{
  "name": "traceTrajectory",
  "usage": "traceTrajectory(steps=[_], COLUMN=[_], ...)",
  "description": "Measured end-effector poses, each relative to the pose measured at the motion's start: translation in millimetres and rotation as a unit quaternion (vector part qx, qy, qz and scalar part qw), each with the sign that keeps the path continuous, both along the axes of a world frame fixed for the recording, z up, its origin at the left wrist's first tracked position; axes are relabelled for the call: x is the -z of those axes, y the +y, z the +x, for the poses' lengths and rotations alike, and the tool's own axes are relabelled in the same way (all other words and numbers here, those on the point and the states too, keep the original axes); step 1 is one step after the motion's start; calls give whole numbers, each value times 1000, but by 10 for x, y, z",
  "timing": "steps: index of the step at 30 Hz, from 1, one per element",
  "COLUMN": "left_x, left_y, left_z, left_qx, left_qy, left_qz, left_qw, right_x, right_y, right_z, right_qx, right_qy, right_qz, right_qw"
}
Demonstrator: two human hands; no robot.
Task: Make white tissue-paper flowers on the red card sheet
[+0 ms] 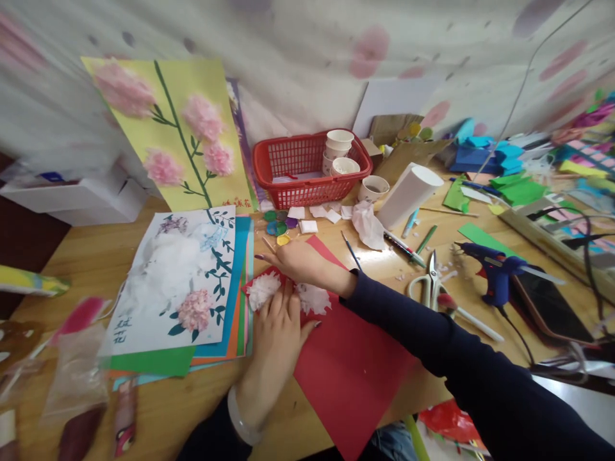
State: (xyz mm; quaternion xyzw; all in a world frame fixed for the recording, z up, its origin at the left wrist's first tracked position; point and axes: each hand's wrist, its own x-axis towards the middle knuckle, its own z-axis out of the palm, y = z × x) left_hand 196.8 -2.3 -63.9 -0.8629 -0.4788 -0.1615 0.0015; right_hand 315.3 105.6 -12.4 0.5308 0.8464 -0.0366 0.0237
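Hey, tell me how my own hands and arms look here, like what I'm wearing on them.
Both arms wear long, plain, dark navy sleeves. Your left hand has a pale, smooth, rounded bangle at the wrist; your right hand shows none. The visible thumbnails look dark.

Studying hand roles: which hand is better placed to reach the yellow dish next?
Probably the right hand: it's near the yellow dish; the left hand lies farther off, partly on the red sheet.

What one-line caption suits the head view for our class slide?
Left hand on red paper between two white tufts, right hand close by.
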Motion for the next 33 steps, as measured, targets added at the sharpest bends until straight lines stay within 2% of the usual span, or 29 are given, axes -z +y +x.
traceTrajectory(steps=[3,10,18,27,33], left_x=[44,28,17,35,29], left_y=[-36,-2,-11,-1,-3], left_z=[34,49,65,51,41], left_qx=[-1,16,6,9,9], left_qy=[10,28,50,23,26], left_qz=[5,20,39,49,54], left_qw=[1000,999,998,999,998], right_x=[23,-21,60,77,54], right_y=[26,143,157,158,132], right_z=[-12,-101,-129,-135,-122], right_qx=[15,-16,15,-27,9], right_qy=[29,26,57,37,56], right_qz=[-12,-101,-104,-93,-107], right_qw=[999,994,993,995,993])
